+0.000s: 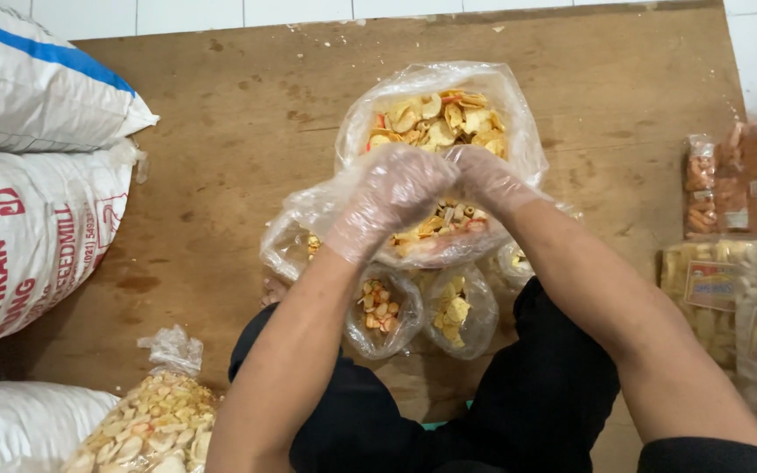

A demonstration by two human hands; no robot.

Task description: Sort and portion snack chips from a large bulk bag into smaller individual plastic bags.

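Note:
Both my hands wear thin clear plastic gloves and meet over a small clear bag of yellow and orange crackers [444, 229]. My left hand [393, 194] is closed around the bag's top, and my right hand [489, 181] pinches it from the right. Just beyond them stands a large open plastic bag of the same crackers [440, 118]. Two small filled bags [383, 307] [457, 308] lie below the held bag, near my lap.
Big white woven sacks [32, 158] are stacked at the left on the brown wooden board [238, 131]. A tied bag of pale crackers [151, 420] lies at the lower left. Packaged snacks [738, 263] are piled at the right edge.

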